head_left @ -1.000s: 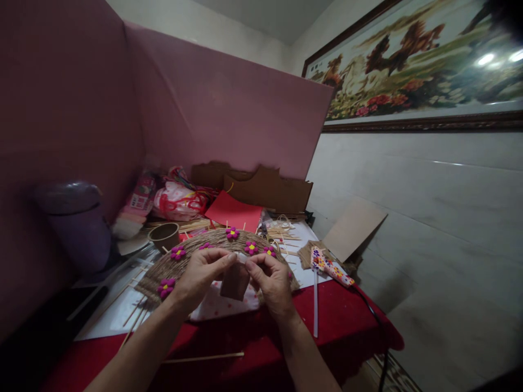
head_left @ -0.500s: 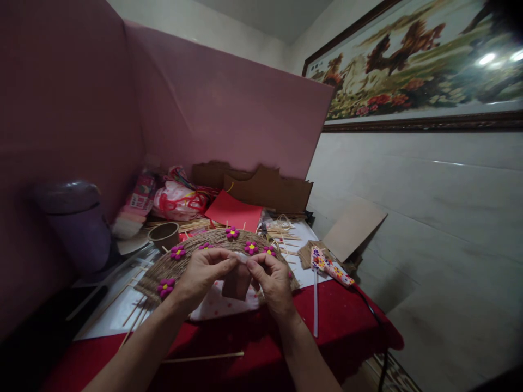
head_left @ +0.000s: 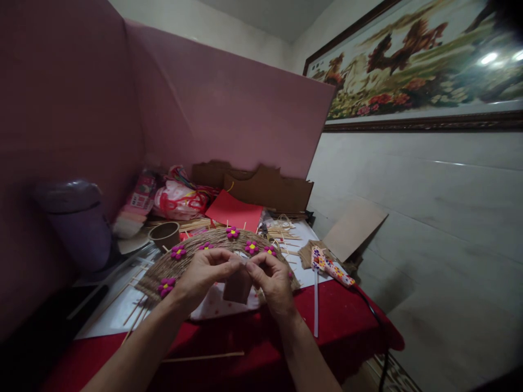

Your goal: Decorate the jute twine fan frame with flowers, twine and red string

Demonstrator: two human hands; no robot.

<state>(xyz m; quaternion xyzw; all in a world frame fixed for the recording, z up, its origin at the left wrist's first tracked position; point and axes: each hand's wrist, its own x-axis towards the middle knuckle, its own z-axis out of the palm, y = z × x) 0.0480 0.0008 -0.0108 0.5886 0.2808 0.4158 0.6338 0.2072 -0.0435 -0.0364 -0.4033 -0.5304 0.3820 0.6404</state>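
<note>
My left hand (head_left: 203,276) and my right hand (head_left: 273,280) meet at the middle, thumbs and fingertips pinched together. Between them hangs a small brown cardboard piece (head_left: 237,288), held along its upper edge. Something pale shows at the fingertips, too small to make out. Behind the hands lies a fan-shaped panel wound with twine (head_left: 153,272), decorated with several purple flowers (head_left: 166,286) that have yellow centres. Thin wooden sticks poke out from its edges. Beneath the cardboard piece is a white cloth with red dots (head_left: 220,306).
A flower-patterned glue gun (head_left: 333,268) with a long glue stick rests at the right on the red tablecloth (head_left: 347,316). Red paper (head_left: 235,209), a brown ring (head_left: 164,235) and cardboard (head_left: 269,188) stand behind. A lilac bin (head_left: 81,234) is at left. One stick (head_left: 204,357) lies in front.
My fingertips have shifted slightly at the top of the cardboard piece, and less of the pale bit shows between them. Everything else has stayed in place.
</note>
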